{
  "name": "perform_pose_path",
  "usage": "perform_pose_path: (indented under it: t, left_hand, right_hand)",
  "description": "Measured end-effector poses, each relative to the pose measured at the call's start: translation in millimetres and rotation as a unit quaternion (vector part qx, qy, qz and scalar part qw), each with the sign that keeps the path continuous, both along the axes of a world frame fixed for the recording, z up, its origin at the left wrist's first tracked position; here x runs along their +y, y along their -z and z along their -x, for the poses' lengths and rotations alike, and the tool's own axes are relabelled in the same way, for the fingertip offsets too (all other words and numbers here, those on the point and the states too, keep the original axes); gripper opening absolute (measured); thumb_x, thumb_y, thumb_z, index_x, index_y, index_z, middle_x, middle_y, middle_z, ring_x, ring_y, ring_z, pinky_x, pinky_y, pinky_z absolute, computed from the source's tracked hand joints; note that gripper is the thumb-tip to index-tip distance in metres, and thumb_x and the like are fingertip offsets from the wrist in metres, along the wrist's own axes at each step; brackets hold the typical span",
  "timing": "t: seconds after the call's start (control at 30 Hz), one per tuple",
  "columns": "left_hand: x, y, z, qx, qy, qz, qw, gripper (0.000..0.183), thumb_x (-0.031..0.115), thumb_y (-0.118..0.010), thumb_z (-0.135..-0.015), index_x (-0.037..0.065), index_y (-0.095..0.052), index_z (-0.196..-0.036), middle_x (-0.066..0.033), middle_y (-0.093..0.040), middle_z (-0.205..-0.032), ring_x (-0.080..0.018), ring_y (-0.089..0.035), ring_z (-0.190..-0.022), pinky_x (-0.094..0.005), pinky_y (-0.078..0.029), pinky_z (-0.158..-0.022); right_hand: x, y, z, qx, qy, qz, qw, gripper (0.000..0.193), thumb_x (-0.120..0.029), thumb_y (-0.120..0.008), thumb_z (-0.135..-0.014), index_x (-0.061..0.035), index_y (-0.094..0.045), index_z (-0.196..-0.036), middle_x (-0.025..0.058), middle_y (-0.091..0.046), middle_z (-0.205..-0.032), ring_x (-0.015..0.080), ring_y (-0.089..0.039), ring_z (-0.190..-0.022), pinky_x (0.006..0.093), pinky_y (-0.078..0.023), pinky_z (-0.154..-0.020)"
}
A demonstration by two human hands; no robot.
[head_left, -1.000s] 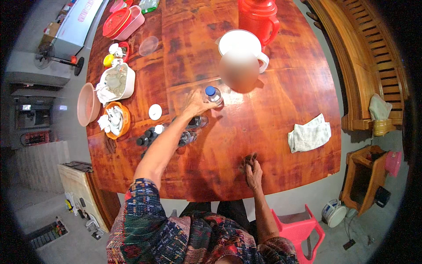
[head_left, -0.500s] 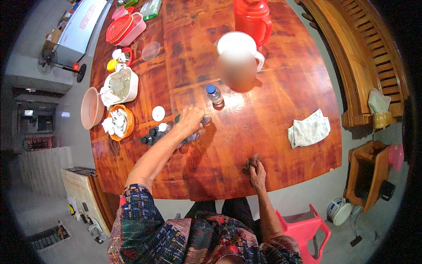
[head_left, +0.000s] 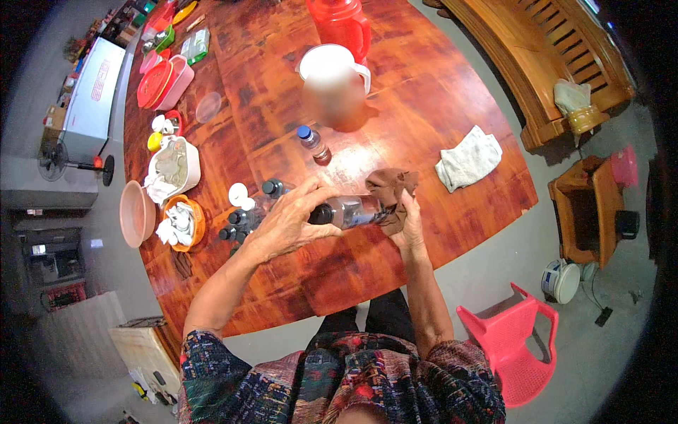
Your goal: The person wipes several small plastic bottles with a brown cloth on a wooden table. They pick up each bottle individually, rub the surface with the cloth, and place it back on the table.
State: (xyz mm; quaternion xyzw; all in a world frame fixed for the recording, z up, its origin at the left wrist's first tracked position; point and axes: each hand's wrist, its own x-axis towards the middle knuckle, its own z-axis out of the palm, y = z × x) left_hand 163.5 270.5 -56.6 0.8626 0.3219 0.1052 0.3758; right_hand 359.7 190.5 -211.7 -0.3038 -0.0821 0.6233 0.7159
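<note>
Head view: from where I am standing, one person is working with two bare hands over a reddish wooden table (head_left: 417,81).
Clear bottle (head_left: 359,210): it is lying sideways between the two hands, in front of the torso, and is appearing to be held above the tabletop.
Long axis: it is running nearly level from left to right across the view; the dark cap (head_left: 323,214) is pointing to the person's left, the base to the right, into the cloth. Tilt toward the table I cannot tell.
Left hand (head_left: 291,218): it is curving widely around the cap end, holding it, fingers above and thumb below.
Right hand (head_left: 411,225): it is gripping a brown cloth (head_left: 387,185) against the base end; some fingers are being hidden.
Reason for hold: in my judgement, the two-ended grip is steadying the bottle and letting the cloth bear on its base.
Blue-capped bottle (head_left: 315,144): it is standing alone beyond the hands.
Dark-capped bottles (head_left: 236,229): they are clustering beside the left forearm, apparently for easy reach.
Folded pale cloth (head_left: 470,159): it is lying to the right, apart from both hands.
White jug (head_left: 327,60): it is standing before a red thermos (head_left: 340,28), seemingly leaving the near area free for handling.
</note>
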Motion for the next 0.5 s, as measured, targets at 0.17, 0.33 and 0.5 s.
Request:
perform_pose_path:
  t: [0.17,0.33,0.5]
  left_hand:
    - [-37,-10,13,-0.130,-0.176,0.172,0.960,0.054,0.017,-0.075,-0.073,0.004,-0.049,-0.119,-0.0077,-0.057,-0.101,-0.0172,-0.054,-0.096,-0.0327,-0.047,-0.080]
    - [-109,50,17,-0.462,-0.275,0.179,0.824,0.087,0.025,-0.079,-0.070,0.006,-0.023,-0.135,-0.0057,-0.047,-0.116,-0.0167,-0.046,-0.109,-0.0322,-0.039,-0.095]
    - [-135,59,61,-0.502,-0.333,0.168,0.780,0.076,0.045,-0.065,-0.080,0.005,-0.029,-0.133,-0.0077,-0.046,-0.120,-0.0179,-0.045,-0.109,-0.0334,-0.038,-0.093]
  right_hand:
    - [-22,-25,50,0.070,-0.015,-0.048,0.996,0.035,-0.014,-0.054,-0.088,-0.0009,-0.046,-0.120,0.0130,-0.057,-0.112,0.0227,-0.059,-0.100,0.0377,-0.051,-0.087]
    - [-49,-71,112,0.064,-0.005,-0.043,0.997,0.037,-0.018,-0.048,-0.093,-0.0026,-0.041,-0.125,0.0126,-0.053,-0.120,0.0224,-0.054,-0.109,0.0362,-0.045,-0.093]
    - [-96,-102,152,-0.337,-0.007,-0.036,0.941,0.040,-0.017,-0.048,-0.093,0.0005,-0.038,-0.127,0.0097,-0.041,-0.121,0.0209,-0.048,-0.113,0.0331,-0.042,-0.093]
